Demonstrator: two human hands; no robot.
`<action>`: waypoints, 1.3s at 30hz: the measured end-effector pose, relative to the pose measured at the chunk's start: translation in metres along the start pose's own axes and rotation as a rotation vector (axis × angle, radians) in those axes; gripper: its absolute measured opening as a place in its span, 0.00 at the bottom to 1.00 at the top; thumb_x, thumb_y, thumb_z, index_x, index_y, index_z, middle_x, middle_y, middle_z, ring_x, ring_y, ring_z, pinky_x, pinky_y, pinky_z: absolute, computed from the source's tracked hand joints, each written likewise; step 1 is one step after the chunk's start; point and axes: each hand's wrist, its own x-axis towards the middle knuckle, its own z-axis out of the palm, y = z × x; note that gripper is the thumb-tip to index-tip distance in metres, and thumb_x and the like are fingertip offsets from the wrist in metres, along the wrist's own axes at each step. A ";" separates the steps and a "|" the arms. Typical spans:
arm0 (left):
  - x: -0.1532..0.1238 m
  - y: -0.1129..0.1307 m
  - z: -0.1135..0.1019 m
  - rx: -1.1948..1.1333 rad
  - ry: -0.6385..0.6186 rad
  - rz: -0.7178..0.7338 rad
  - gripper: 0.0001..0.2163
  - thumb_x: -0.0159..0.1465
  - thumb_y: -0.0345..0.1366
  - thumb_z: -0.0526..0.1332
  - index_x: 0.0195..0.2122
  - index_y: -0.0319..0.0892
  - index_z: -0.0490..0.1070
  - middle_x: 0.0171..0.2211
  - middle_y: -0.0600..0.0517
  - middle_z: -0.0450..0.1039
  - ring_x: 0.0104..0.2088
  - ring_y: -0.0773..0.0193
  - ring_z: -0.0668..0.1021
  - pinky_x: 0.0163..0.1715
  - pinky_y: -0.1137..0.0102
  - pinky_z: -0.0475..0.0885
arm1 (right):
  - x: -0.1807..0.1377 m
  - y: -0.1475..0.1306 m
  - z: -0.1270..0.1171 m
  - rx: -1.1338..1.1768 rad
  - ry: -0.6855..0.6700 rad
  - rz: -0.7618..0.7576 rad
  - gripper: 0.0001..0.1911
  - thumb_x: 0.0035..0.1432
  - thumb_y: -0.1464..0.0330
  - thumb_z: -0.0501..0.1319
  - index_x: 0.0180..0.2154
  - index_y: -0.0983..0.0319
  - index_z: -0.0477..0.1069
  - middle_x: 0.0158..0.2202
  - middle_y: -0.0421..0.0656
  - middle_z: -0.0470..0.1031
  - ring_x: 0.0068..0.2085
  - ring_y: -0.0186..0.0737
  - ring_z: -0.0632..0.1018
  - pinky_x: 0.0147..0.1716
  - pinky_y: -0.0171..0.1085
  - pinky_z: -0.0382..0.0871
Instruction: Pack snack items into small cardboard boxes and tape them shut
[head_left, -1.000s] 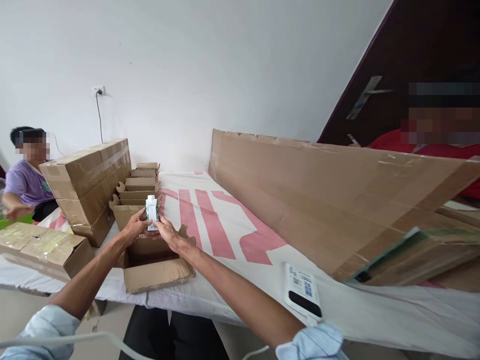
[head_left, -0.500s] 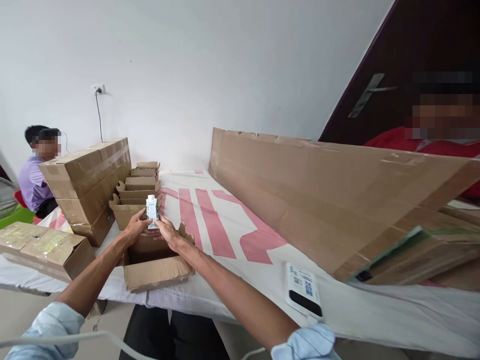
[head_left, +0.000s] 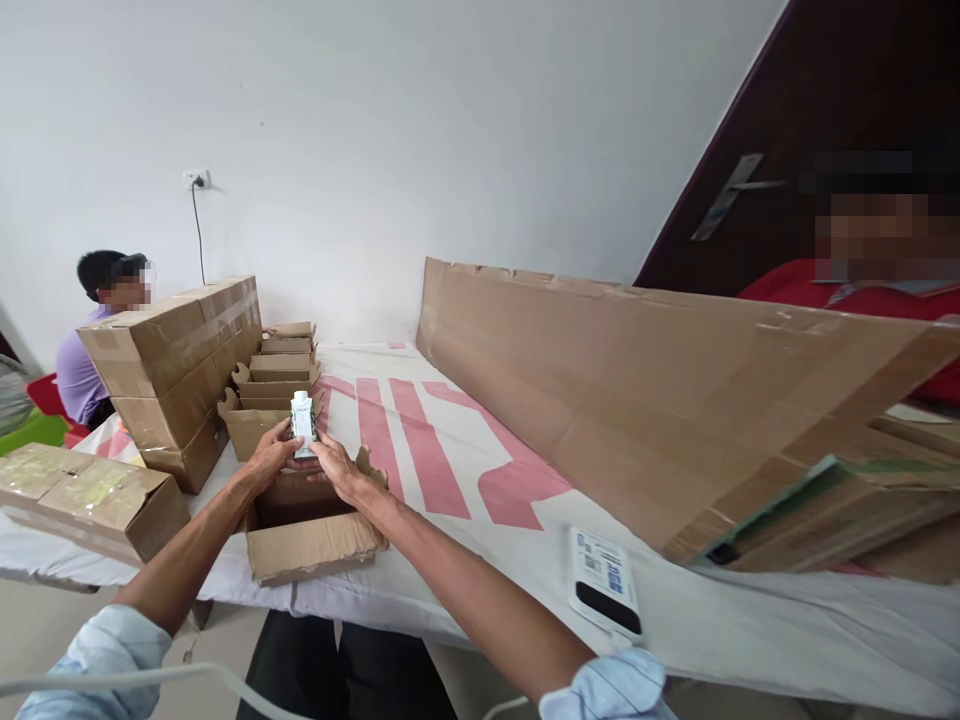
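Observation:
Upright between my two hands is a small white drink carton with a white screw cap and green patterned sides. My left hand grips its left side, thumb on the front face. From the other side, my right hand closes on it the same way. Both hands are above the back part of an open cardboard box, whose front flap faces me. The inside of this box is dark, so I cannot make out its contents. Behind the carton stands another open cardboard box.
Stacked closed cartons rise at the left, with a long taped carton nearer me. A tall cardboard panel borders the right. A white device lies on the sheet-covered table. One person sits left, another is behind the panel.
My hands and the carton stay almost in place. The person at the left has leaned rightward, toward the stacked cartons.

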 end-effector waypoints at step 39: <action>-0.066 0.074 0.028 0.220 0.001 0.363 0.33 0.52 0.44 0.83 0.56 0.40 0.77 0.47 0.45 0.84 0.44 0.53 0.84 0.43 0.64 0.80 | -0.060 -0.016 -0.025 -0.633 0.141 -0.721 0.31 0.71 0.64 0.60 0.73 0.53 0.63 0.65 0.50 0.74 0.65 0.53 0.76 0.69 0.57 0.69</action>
